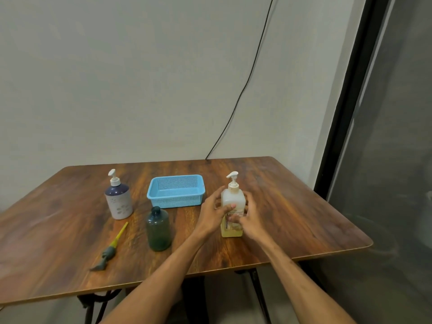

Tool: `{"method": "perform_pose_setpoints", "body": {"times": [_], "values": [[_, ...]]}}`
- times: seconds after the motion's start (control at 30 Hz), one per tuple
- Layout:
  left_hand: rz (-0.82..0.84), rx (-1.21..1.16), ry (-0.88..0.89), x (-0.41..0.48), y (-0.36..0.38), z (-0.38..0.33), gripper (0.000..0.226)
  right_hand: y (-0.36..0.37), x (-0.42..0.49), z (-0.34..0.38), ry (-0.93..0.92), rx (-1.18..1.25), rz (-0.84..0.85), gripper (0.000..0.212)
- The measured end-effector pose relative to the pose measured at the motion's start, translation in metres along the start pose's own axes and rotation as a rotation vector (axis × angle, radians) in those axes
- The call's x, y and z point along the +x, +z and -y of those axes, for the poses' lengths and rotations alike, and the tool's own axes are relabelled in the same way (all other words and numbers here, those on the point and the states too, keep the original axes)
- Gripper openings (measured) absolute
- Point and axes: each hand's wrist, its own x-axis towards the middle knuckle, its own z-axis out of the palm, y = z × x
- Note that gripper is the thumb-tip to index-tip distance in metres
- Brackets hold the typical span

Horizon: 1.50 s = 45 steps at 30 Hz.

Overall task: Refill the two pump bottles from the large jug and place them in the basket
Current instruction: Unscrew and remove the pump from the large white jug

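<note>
- The wooden surface point(292, 206) carried everything.
- The pale blue basket point(177, 201) stood at its far middle, just left of the jug.
- The large jug point(230, 197), translucent with a white pump and yellowish liquid low inside, stood upright. Its label read "BIOCH" down one edge; the rest was covered or too small to read.
- My left hand point(214, 216) and right hand point(252, 222) both grasped its body, with the left thumb across the front.
- The purple-and-white pump bottle point(118, 202) stood far left.
- The green bottle point(158, 229) stood uncapped, nearer me.
- A grey pump head with a yellow tube point(109, 251) lay flat, near left.
</note>
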Motion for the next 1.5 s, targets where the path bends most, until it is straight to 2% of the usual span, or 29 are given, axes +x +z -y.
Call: {"method": "perform_pose_setpoints", "body": {"times": [0.03,0.07,0.1,0.17,0.23,0.3,0.33,0.43,0.53,0.67,0.83,0.9,1.0,1.13,1.2,1.33,1.5], "values": [[0.037,0.021,0.043,-0.003,0.004,-0.009,0.052,0.016,0.019,-0.031,-0.022,0.022,0.026,0.083],[0.055,-0.077,0.026,-0.011,0.003,-0.017,0.051,0.025,0.022,-0.041,-0.020,0.083,0.058,0.079],[0.046,-0.051,0.025,-0.006,0.005,-0.007,0.052,0.022,0.015,-0.028,-0.012,0.110,0.112,0.080],[0.024,-0.080,-0.073,0.005,0.001,0.016,0.052,-0.018,-0.042,0.058,0.071,0.076,0.096,0.089],[0.002,-0.077,-0.105,0.013,-0.002,0.023,0.060,-0.023,-0.047,0.054,0.073,0.158,0.116,0.084],[-0.015,-0.069,-0.087,0.024,-0.004,0.033,0.076,-0.038,-0.058,0.074,0.085,0.120,0.135,0.083],[-0.010,-0.077,-0.086,0.031,-0.007,0.040,0.074,-0.047,-0.061,0.071,0.073,0.131,0.168,0.084],[0.018,-0.092,-0.060,0.044,-0.012,0.026,0.046,-0.045,-0.060,0.076,0.054,0.203,0.188,0.080],[0.004,-0.101,-0.053,0.053,-0.014,0.019,0.027,-0.042,-0.059,0.075,0.087,0.212,0.176,0.079],[-0.037,-0.123,-0.035,0.058,-0.013,0.024,0.022,-0.041,-0.058,0.071,0.084,0.241,0.177,0.083],[-0.028,-0.196,-0.006,0.056,-0.009,0.033,0.029,-0.056,-0.054,0.081,0.063,0.270,0.199,0.087],[-0.025,-0.219,-0.001,0.054,-0.009,0.037,0.035,-0.066,-0.051,0.091,0.010,0.267,0.082,0.076],[-0.013,-0.210,0.022,0.051,-0.008,0.045,0.048,-0.075,-0.047,0.116,-0.109,0.247,-0.079,0.046],[-0.026,-0.189,0.024,0.052,-0.009,0.054,0.068,-0.070,-0.041,0.144,-0.164,0.130,-0.025,0.019],[-0.029,-0.170,0.015,0.053,-0.009,0.058,0.073,-0.065,-0.039,0.150,-0.154,0.051,-0.002,0.020],[-0.008,-0.167,-0.015,0.051,-0.010,0.065,0.068,-0.058,-0.033,0.152,-0.151,-0.047,-0.004,0.026],[-0.024,-0.157,-0.016,0.049,-0.011,0.065,0.065,-0.058,-0.023,0.151,-0.116,-0.112,0.025,0.020]]}}
